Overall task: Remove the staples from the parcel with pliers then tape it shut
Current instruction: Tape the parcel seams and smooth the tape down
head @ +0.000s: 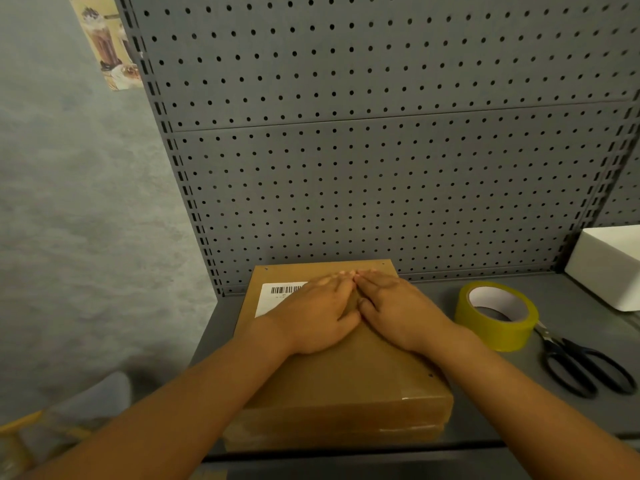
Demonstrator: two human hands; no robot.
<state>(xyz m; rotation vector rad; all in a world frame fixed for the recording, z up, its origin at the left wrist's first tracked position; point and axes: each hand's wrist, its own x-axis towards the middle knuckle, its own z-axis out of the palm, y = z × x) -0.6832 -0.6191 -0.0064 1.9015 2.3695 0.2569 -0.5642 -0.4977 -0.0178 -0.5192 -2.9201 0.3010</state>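
Note:
A flat brown cardboard parcel [346, 386] lies on the grey shelf [519, 403], with a white barcode label [277, 296] at its far left. My left hand [317, 315] and my right hand [398, 308] lie side by side, flat on the parcel's top, fingers straight and pointing toward the far edge. Glossy tape shows along the parcel's near side. A roll of yellowish tape [497, 315] stands on the shelf right of the parcel. No pliers are in view.
Black-handled scissors [581, 362] lie to the right of the tape roll. A white box [613, 265] sits at the far right. A grey pegboard panel [381, 150] rises behind the shelf. The floor shows at the left.

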